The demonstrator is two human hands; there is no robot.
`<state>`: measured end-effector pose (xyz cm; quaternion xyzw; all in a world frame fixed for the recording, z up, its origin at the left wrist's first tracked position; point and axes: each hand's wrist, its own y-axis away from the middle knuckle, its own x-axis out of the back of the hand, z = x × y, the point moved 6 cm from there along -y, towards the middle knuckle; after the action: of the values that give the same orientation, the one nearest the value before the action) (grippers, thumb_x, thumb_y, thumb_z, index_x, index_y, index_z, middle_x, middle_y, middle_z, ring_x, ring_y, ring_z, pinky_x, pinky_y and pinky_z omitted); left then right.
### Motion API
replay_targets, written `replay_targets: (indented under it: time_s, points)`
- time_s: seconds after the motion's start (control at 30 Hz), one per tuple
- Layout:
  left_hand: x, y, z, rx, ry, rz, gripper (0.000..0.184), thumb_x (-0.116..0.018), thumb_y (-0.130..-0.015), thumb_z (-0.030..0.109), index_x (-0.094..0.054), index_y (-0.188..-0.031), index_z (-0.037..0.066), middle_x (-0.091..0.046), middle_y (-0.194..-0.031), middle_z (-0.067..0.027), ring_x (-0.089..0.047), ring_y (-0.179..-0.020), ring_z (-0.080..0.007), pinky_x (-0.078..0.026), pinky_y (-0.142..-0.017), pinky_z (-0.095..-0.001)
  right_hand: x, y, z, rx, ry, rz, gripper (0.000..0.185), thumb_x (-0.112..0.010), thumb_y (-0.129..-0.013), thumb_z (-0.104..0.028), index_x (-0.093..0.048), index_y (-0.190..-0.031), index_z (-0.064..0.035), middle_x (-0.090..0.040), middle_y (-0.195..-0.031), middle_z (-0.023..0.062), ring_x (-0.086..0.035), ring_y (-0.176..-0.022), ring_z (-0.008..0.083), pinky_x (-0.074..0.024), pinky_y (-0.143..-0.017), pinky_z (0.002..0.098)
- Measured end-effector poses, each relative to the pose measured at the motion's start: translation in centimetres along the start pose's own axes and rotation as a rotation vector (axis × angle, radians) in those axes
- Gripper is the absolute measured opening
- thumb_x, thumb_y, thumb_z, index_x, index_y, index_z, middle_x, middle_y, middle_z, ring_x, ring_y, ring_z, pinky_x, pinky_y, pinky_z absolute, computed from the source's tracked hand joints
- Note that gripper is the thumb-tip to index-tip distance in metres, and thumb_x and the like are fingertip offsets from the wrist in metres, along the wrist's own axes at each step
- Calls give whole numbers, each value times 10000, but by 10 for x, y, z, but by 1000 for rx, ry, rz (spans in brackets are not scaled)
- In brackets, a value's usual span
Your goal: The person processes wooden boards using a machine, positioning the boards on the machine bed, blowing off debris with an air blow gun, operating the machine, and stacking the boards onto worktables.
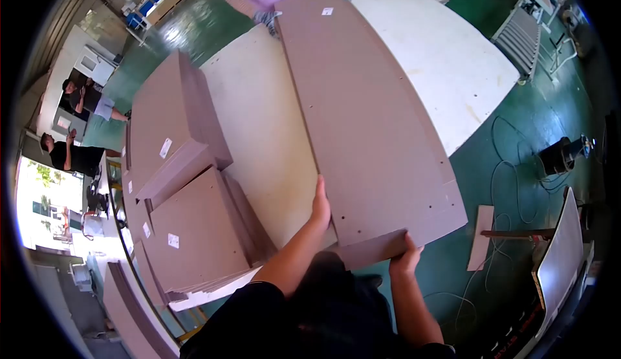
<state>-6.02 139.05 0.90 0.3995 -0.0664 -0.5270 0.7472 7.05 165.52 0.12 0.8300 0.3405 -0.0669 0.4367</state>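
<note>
A long mauve-brown panel with small drilled holes and a white label at its far end stretches away from me over a white tabletop. My left hand is at its left edge near the close end, thumb pointing up and the other fingers hidden. At the near edge, my right hand grips with the thumb on top and the fingers out of sight below. A flat face of the same colour shows under the near end; I cannot tell whether it is a separate board. A co-worker's gloved hands hold the far end.
Stacks of labelled mauve-brown panels stand to the left on the white table. Cables, a black bucket and a loose board are on the green floor at right. Two people stand at far left.
</note>
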Motion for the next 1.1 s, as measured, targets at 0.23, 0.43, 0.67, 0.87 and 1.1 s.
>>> replay_targets:
  time_s: [0.23, 0.43, 0.67, 0.87, 1.1]
  points:
    - [-23, -3, 2, -7, 143, 14, 813, -418, -872, 706, -433, -1378, 70, -519, -1328, -98, -516, -1174, -245, -431, -971, -406, -38, -22, -21, 41, 49, -60, 531, -592, -847, -89, -386, -1336, -116, -483, -1299, 77, -437, -1227, 286, -343, -1057, 457]
    - [-68, -22, 8, -77, 252, -100, 796, -385, -908, 670, -383, -1397, 41, -507, -1329, -135, -506, -1190, -257, -399, -1007, -400, -63, -74, -55, 62, 168, -144, 508, -570, -874, -171, -418, -1354, -101, -484, -1335, 90, -434, -1235, 305, -320, -1071, 475]
    - [-73, -106, 29, -422, -196, 202, 710, -382, -941, 610, -498, -1114, -69, -541, -1129, -191, -529, -1064, -292, -398, -937, -394, -95, -170, -76, -16, 321, -378, 491, -557, -933, -328, -455, -1340, -73, -500, -1333, 68, -451, -1223, 259, -329, -1061, 417]
    - [-57, -60, 67, -287, -325, 111, 679, -404, -949, 567, -395, -1339, 12, -528, -1285, -180, -508, -1183, -298, -361, -1025, -384, -115, -160, -77, -3, 638, -330, 464, -540, -956, -368, -421, -1331, -122, -575, -1140, 86, -573, -1008, 250, -496, -805, 452]
    - [72, 83, -82, -101, -79, -44, 386, -548, -935, 347, -597, -1077, -8, -652, -1018, -135, -637, -911, -207, -520, -828, -320, 21, -93, 4, -220, 966, -436, 433, -540, -923, -362, -439, -1257, -106, -590, -1015, 148, -592, -778, 286, -540, -627, 433]
